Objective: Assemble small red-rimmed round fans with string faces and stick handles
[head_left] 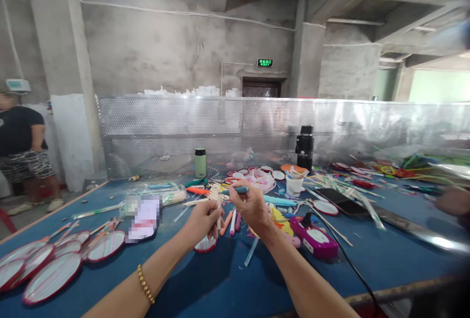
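My left hand (202, 217) pinches a pale wooden stick (219, 210) upright over the middle of the table. Just below that hand is a small round white disc with a red rim (205, 246); whether it is joined to the stick is hidden. My right hand (250, 206) is closed round a blue pen-like tool (238, 190), its thin end turned left toward the top of the stick. Several orange, white and purple marker-like sticks (232, 224) lie between and behind my hands.
Red-rimmed discs on sticks (53, 279) pile up at the left, near a phone-like item (145, 217). A purple power strip (315, 240) with a black cable lies right. Behind stand a white cup (294, 185), a green bottle (200, 163) and a black flask (304, 150). A person (24, 136) stands far left.
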The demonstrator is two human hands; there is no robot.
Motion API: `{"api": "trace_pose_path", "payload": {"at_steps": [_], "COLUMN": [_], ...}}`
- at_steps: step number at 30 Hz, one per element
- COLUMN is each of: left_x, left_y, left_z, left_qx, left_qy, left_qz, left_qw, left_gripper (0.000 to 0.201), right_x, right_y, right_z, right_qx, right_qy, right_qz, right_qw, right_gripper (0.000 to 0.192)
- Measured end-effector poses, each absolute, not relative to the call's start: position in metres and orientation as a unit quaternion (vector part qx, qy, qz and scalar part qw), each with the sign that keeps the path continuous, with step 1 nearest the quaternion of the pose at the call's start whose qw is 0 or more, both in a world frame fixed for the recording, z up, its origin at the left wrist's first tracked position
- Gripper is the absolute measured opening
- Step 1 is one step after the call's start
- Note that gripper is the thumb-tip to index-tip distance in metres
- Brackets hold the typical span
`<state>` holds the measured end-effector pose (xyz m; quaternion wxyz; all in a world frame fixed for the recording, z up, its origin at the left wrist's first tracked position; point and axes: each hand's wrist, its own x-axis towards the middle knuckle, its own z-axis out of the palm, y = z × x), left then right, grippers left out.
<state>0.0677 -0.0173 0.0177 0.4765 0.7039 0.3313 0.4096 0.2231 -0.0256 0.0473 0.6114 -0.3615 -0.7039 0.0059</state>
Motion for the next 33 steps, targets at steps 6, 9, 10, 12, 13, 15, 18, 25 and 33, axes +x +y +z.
{"api": "trace_pose_path", "payload": {"at_steps": [6,9,10,12,13,15,18,25,33], "left_x": [0.0688,0.0689,0.0688,0.0685,0.0684,0.0680,0.0678,0.0678,0.0672], "left_y": [-0.0197,-0.0202,-0.0199,-0.0188,-0.0183,-0.0176,-0.0178,-0.0175,-0.0175], "left_z": [0.0190,0.0194,0.0193,0.0188,0.0186,0.0184,0.0188,0.0175,0.0181], "left_qx": [0.702,0.702,0.702,0.703,0.703,0.702,0.701,0.701,0.696], "left_qy": [0.330,0.328,0.327,0.326,0.326,0.326,0.328,0.325,0.331], "left_qz": [0.407,0.410,0.410,0.412,0.412,0.411,0.410,0.414,0.412], "left_qw": [0.482,0.482,0.481,0.480,0.480,0.481,0.483,0.481,0.487], "left_gripper": [0.018,0.018,0.018,0.018,0.018,0.018,0.017,0.017,0.021], "right_x": [0.2240,0.2243,0.2243,0.2243,0.2244,0.2244,0.2246,0.2234,0.2230], "right_y": [-0.0254,-0.0256,-0.0257,-0.0261,-0.0265,-0.0277,-0.0299,-0.0287,-0.0292], "right_z": [0.0467,0.0467,0.0468,0.0471,0.0474,0.0486,0.0507,0.0496,0.0499], "right_qx": [-0.362,-0.364,-0.364,-0.363,-0.362,-0.360,-0.363,-0.363,-0.361], "right_qy": [-0.704,-0.705,-0.703,-0.702,-0.703,-0.704,-0.696,-0.699,-0.695], "right_qz": [0.004,-0.001,-0.002,-0.002,-0.001,0.009,0.033,0.038,0.033], "right_qw": [0.611,0.608,0.610,0.613,0.612,0.612,0.619,0.615,0.621], "right_gripper": [0.020,0.020,0.020,0.020,0.020,0.020,0.020,0.020,0.019]}}
